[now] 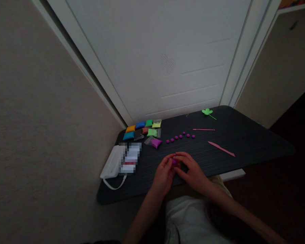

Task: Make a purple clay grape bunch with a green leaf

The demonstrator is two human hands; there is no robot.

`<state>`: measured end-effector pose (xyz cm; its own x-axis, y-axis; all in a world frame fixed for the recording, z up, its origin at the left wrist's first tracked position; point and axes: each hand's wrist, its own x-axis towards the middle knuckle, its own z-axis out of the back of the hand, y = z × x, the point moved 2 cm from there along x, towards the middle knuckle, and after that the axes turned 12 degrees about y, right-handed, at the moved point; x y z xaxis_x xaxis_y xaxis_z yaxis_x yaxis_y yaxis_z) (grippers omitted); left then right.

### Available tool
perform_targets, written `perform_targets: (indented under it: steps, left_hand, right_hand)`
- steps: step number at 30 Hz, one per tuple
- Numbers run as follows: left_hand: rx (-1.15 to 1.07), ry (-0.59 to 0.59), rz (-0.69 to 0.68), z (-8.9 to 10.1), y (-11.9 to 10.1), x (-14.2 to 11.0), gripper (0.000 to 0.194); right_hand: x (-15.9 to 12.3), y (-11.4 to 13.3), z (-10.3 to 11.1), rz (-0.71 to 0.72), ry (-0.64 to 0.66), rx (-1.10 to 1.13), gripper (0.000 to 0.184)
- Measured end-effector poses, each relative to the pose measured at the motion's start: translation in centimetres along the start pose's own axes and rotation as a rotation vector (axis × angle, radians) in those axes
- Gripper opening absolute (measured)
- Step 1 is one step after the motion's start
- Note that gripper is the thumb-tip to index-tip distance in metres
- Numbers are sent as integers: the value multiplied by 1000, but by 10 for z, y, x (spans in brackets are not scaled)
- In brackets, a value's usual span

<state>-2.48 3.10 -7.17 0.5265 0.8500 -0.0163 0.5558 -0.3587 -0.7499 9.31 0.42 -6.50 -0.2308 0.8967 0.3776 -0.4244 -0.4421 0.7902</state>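
Observation:
Close to the table's near edge, my left hand (pixel 164 172) and my right hand (pixel 192 170) meet around a small lump of purple modelling clay (pixel 174 161). The left fingers are curled about it, and the right thumb and fingertips close in on it from the other side. Part of the lump is hidden by the fingers. Beyond my hands lies a row of several small purple clay balls (pixel 176 137). An opened bag of purple clay (pixel 156 143) sits just left of that row.
Several colourful clay packets, including a blue one (pixel 128 136), lie at the back left. A white power bank (pixel 114 162) with a cable and a blurred phone (pixel 131 158) are at left. Right are a pink knife-shaped tool (pixel 221 148), a thin pink stick (pixel 203 129) and a green clay flower (pixel 207 112).

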Motion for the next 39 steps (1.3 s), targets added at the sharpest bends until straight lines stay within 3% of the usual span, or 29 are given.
perform_targets:
  steps: [10,24,30,34,39]
  left_hand:
    - [-31,-50,-86,5,2,2,10]
    - [-166,-113,-24,11,2,3,23]
    - [-157,-81,-80,13,2,1,9]
    - [-131,-48,-59,10,1,1,18]
    - [-181,-89,-36,10,1,2,22]
  right_hand:
    - [-2,1,1,5,-6,-13,35]
    - [-3,1,2,15,-33,-1,32]
    - [-4,1,2,-1,-41,13,31]
    - [-4,2,3,-5,-38,19,30]
    - [-4,0,4,13,-32,17,31]
